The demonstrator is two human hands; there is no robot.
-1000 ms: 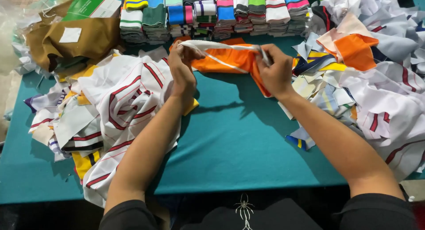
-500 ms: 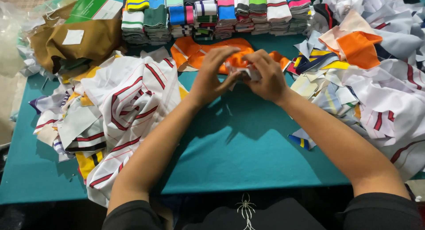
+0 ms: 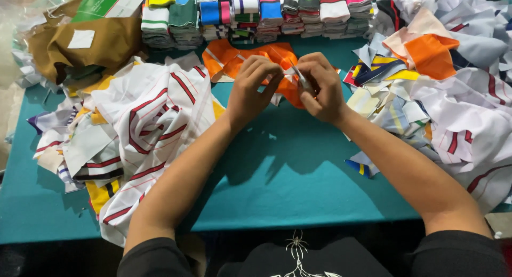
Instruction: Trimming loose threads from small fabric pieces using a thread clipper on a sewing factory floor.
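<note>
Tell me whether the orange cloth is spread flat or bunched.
Bunched: the orange cloth lies creased on the teal table, its near edge gathered between the left hand and right hand.

Your hands, left (image 3: 255, 90) and right (image 3: 321, 86), meet above the middle of the bench (image 3: 298, 175), both on a cloth piece (image 3: 250, 55) that lies just beyond them. Behind it, along the far edge, a row of folded stacks (image 3: 256, 13). Far left corner: a bag (image 3: 80, 45) with a card (image 3: 104, 4) on top. To your left, a heap of cut panels (image 3: 128, 133), reaching the near edge. To your right, a larger heap of scraps (image 3: 442, 95), running from the far edge to the near one.
</note>
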